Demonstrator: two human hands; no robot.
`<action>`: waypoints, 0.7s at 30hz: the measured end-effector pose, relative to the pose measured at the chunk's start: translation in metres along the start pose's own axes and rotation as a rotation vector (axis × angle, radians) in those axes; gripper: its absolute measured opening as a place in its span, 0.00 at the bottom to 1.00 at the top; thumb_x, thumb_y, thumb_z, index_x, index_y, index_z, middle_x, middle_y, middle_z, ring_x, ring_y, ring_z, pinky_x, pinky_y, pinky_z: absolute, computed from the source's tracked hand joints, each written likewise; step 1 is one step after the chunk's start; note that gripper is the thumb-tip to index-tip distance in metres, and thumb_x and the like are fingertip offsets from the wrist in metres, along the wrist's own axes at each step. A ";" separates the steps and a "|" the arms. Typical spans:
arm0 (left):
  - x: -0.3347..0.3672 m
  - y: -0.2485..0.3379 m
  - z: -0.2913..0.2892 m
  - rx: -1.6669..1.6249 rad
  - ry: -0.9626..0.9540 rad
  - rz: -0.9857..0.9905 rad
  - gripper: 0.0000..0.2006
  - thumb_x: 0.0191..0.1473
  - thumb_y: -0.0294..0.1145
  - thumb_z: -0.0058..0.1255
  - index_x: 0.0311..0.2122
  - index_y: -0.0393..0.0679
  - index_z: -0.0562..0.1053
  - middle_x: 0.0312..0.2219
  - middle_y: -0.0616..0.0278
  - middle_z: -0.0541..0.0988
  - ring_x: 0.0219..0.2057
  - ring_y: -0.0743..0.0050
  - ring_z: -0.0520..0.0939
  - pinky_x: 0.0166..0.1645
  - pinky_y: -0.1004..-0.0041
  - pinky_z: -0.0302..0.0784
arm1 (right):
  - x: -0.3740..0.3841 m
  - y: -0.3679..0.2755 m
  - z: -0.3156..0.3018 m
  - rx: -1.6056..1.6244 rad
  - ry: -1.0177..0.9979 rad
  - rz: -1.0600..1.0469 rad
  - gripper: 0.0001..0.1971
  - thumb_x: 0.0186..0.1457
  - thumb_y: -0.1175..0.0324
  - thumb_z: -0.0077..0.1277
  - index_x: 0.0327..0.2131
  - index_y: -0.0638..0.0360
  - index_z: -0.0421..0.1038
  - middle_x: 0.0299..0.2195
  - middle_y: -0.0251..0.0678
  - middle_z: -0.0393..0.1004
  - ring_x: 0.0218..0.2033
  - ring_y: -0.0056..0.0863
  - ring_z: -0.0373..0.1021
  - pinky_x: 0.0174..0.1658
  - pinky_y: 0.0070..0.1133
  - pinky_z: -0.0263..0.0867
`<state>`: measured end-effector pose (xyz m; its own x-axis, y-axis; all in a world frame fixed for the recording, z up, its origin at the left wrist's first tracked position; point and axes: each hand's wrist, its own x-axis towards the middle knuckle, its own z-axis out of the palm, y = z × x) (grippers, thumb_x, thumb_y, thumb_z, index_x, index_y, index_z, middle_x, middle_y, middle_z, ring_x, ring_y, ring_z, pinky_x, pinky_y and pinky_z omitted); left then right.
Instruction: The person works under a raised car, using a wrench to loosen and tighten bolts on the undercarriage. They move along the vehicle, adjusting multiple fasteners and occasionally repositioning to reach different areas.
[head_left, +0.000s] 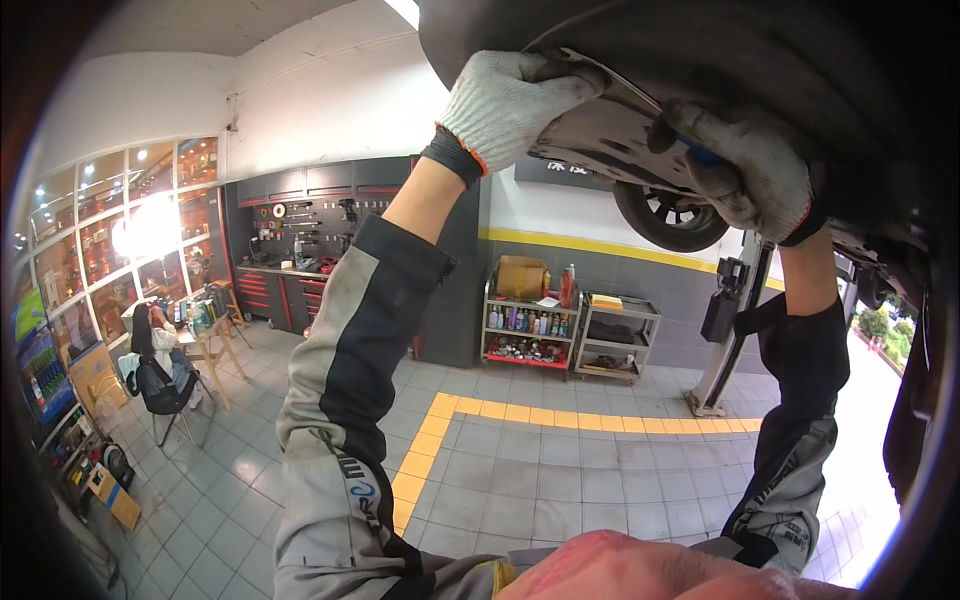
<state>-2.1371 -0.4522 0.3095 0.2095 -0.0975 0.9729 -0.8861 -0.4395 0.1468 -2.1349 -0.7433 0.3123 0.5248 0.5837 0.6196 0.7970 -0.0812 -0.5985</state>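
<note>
Both arms are raised to the underside of a lifted car [760, 60]. My right hand [745, 165], in a dirty white knit glove, is wrapped round the blue handle of a screwdriver [630, 88]. Its thin metal shaft slants up and left along the dark panel. My left hand [515, 105], in a cleaner white glove with an orange-edged cuff, is closed at the panel's edge beside the shaft's far end. What its fingers pinch is hidden, and so is the screwdriver's tip.
A wheel [672, 215] hangs beyond my hands, near a lift post [735, 330]. Two carts, one with bottles [530, 320] and one grey [615, 340], stand by the wall. Left are a workbench [290, 270] and a seated person [155, 345]. Yellow tiles [430, 425] mark the floor.
</note>
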 end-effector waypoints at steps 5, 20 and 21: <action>-0.002 -0.003 -0.005 0.028 -0.029 -0.004 0.15 0.62 0.40 0.65 0.40 0.35 0.85 0.23 0.66 0.83 0.23 0.87 0.81 0.28 0.82 0.77 | -0.002 0.001 0.016 -0.312 0.165 -0.195 0.22 0.73 0.48 0.50 0.45 0.61 0.80 0.12 0.21 0.58 0.10 0.11 0.49 0.16 0.16 0.46; 0.000 -0.007 -0.007 0.009 0.026 0.155 0.21 0.64 0.52 0.61 0.34 0.40 0.86 0.16 0.65 0.79 0.18 0.82 0.77 0.26 0.75 0.73 | -0.018 -0.067 0.039 -1.997 0.242 -0.626 0.19 0.75 0.59 0.47 0.59 0.62 0.75 0.41 0.47 0.83 0.37 0.37 0.81 0.38 0.27 0.78; 0.000 -0.008 -0.006 -0.016 0.027 0.187 0.22 0.64 0.53 0.61 0.34 0.41 0.86 0.16 0.65 0.79 0.18 0.81 0.77 0.27 0.75 0.74 | -0.019 -0.070 0.038 -2.128 0.201 -0.585 0.20 0.75 0.59 0.47 0.60 0.61 0.74 0.40 0.45 0.83 0.37 0.37 0.81 0.39 0.26 0.78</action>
<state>-2.1329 -0.4435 0.3093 0.0296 -0.1523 0.9879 -0.9150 -0.4020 -0.0345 -2.2126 -0.7177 0.3231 0.0800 0.8086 0.5828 -0.1903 -0.5616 0.8052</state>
